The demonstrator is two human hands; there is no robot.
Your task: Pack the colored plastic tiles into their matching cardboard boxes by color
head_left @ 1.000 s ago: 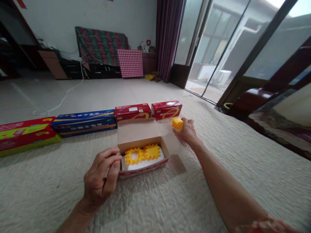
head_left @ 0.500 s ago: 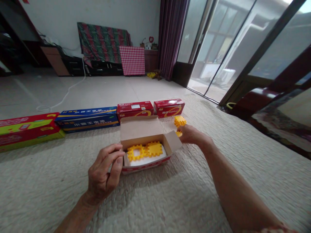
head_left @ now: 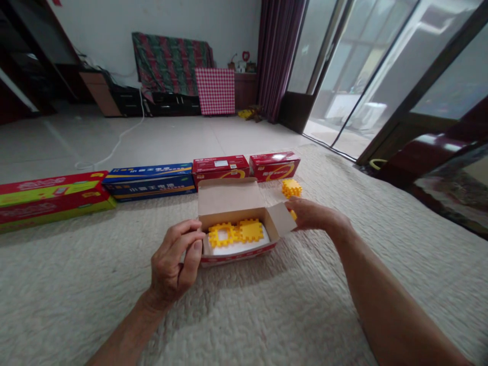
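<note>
An open cardboard box (head_left: 236,258) lies on the quilted cover, lid folded back. Inside, two yellow toothed plastic blocks, a ring-like one (head_left: 213,236) and a solid square one (head_left: 250,231), rest on something white. My left hand (head_left: 175,262) is closed on the box's left end, fingertips over its wall. Beyond the right side flap, my right hand (head_left: 314,214) is low over the cover, its fingers closed around another yellow toothed block (head_left: 293,214), mostly hidden by flap and hand. Just behind that hand sits a stack of yellow toothed pieces (head_left: 292,187).
Behind the open box stands a row of closed boxes: a red-and-yellow one (head_left: 53,198), a blue one (head_left: 150,182) and two red ones, the middle one (head_left: 221,165) and the right one (head_left: 274,165). Past the cover's far edge lies tiled floor (head_left: 183,134) with a white cable (head_left: 119,142).
The view has shifted slightly, so everything appears farther right. The yellow block in my right hand shows less now, behind the side flap. My left hand keeps its place on the box.
</note>
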